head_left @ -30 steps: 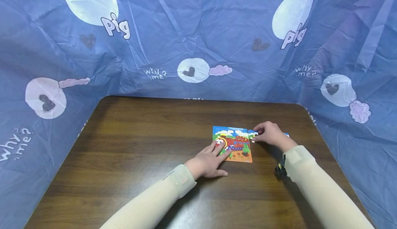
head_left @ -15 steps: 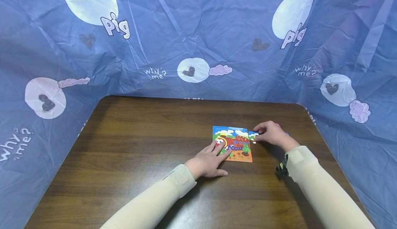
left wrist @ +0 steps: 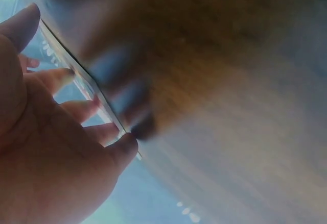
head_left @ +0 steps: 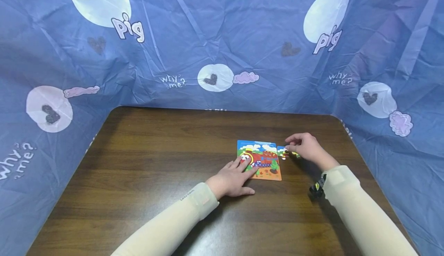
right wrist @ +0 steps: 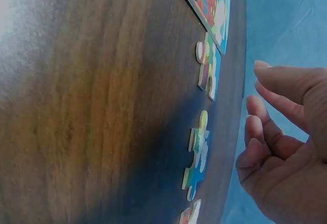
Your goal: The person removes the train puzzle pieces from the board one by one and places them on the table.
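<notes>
Train picture card [head_left: 263, 157] lies flat under the spread fingertips of the left hand [head_left: 231, 179], which holds nothing; its fingers stretch over the lower left part of the print while the thumb rests off the card. To the right of the card, the right hand [head_left: 308, 148] hangs just above the puzzle pieces with thumb and forefinger apart, the other fingers loosely bent and nothing between them. On the card a red engine with a white-eyed face inside a yellow ring runs on blue wheels, below blue sky and white clouds, above orange ground with a green tree; its cut edge shows pale. Right beside the card's right edge sits a knobbed first piece [right wrist: 208, 63]; whether they touch cannot be told. Farther right of the card come a second piece [right wrist: 202, 150], in blue, green and white, and a third piece [right wrist: 190, 215], partly cut off by the right wrist view. Around the card spreads a glossy brown wood-grain table [head_left: 156, 163] with rounded far corners. Cream sleeves [head_left: 180, 215] reach in from the near side of the card. Beyond it hangs creased blue sheeting [head_left: 194, 28], printed with "pig", "why me?", hearts and pink clouds.
</notes>
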### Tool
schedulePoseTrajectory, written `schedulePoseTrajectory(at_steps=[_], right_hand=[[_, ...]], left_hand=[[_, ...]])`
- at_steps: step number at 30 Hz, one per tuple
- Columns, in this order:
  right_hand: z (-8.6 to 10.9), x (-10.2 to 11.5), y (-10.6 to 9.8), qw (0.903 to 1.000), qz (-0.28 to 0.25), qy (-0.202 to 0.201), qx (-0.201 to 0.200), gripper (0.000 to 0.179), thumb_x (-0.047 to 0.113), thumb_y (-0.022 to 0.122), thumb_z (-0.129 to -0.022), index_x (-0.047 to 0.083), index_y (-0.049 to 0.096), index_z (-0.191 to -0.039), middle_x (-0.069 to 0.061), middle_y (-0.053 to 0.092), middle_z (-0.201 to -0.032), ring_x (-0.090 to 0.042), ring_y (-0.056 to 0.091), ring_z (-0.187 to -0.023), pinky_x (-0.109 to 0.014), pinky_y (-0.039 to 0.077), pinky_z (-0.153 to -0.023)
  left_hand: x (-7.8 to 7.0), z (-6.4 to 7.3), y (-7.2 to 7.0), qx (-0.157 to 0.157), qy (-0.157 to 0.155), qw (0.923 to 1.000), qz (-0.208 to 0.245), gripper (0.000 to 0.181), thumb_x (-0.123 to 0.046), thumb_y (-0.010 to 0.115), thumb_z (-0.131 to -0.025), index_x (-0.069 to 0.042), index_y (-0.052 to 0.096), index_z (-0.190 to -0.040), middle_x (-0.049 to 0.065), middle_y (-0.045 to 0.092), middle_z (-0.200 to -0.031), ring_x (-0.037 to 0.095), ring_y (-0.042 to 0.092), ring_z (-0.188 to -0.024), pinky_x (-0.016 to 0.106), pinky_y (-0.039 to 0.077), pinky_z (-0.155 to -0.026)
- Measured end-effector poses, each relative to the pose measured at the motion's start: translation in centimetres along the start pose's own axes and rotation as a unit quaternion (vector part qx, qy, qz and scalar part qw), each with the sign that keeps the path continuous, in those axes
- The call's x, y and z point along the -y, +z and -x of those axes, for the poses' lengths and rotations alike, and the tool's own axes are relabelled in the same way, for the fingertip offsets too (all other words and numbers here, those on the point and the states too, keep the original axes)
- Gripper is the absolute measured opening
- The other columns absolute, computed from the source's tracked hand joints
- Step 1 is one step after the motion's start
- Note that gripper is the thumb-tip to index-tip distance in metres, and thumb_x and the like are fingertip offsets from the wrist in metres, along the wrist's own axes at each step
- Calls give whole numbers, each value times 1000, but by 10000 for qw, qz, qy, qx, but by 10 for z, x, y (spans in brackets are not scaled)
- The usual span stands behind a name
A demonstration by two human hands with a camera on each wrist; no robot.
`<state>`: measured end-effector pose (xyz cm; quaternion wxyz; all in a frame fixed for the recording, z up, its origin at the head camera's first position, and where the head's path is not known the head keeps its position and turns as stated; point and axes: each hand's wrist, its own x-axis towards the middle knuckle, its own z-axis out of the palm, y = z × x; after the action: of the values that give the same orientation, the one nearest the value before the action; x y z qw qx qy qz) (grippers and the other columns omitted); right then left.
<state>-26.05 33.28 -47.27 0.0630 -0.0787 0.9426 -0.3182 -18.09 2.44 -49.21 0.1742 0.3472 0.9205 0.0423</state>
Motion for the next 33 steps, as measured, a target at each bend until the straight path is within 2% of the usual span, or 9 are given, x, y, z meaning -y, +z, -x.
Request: schedulePoseTrajectory(at_steps=[7, 12, 18, 25, 28, 33], right_hand=[[7, 4, 5, 9995, -292, -137, 48, 24, 11, 75, -93, -2, 73, -113, -6, 67, -89, -22, 60, -75, -36, 51, -62], [7, 10, 16, 9991, -257, -283, 166, 23, 11, 77, -92, -1, 75, -111, -5, 66, -87, -21, 59, -76, -37, 51, -63], [13, 19, 29, 9985, -54, -247, 480, 25, 18, 81, -90, 4, 75, -110, -2, 65, -87, -20, 59, -76, -38, 49, -66], [14, 22, 39, 9975, 3, -205, 672, 34, 21, 83, -88, 4, 73, -115, -2, 64, -85, -19, 57, -73, -37, 48, -66], [13, 24, 41, 9972, 54, -193, 722, 38, 23, 85, -86, 3, 72, -117, -2, 63, -84, -19, 56, -72, -37, 47, -65], [13, 27, 42, 9970, 181, -218, 725, 39, 23, 86, -85, 2, 72, -115, -3, 62, -82, -19, 55, -72, -36, 47, -66]], left_hand=[[2, -3, -6, -230, 14, 9997, 46, 79, -63, 52, -99, -29, 24, -164, 10, 13, -169, 36, 12, -152, 49, 19, -119], [6, -12, -10, -439, -232, 9987, 100, 78, -63, 50, -100, -26, 25, -164, 11, 13, -169, 38, 11, -152, 49, 18, -119], [6, -27, -12, -583, -597, 9965, 37, 78, -63, 48, -100, -25, 24, -164, 9, 13, -169, 37, 10, -152, 49, 17, -119], [6, -43, -15, -246, -980, 9949, -22, 77, -65, 40, -102, -28, 16, -165, 8, 7, -170, 31, 2, -154, 49, 13, -120], [8, -45, -13, -124, -1082, 9940, 69, 77, -67, 37, -102, -31, 13, -165, 7, 3, -170, 30, -1, -154, 50, 11, -120], [11, -44, -12, -35, -1069, 9942, 152, 75, -67, 34, -102, -35, 11, -165, 8, 1, -170, 30, -3, -154, 51, 10, -120]])
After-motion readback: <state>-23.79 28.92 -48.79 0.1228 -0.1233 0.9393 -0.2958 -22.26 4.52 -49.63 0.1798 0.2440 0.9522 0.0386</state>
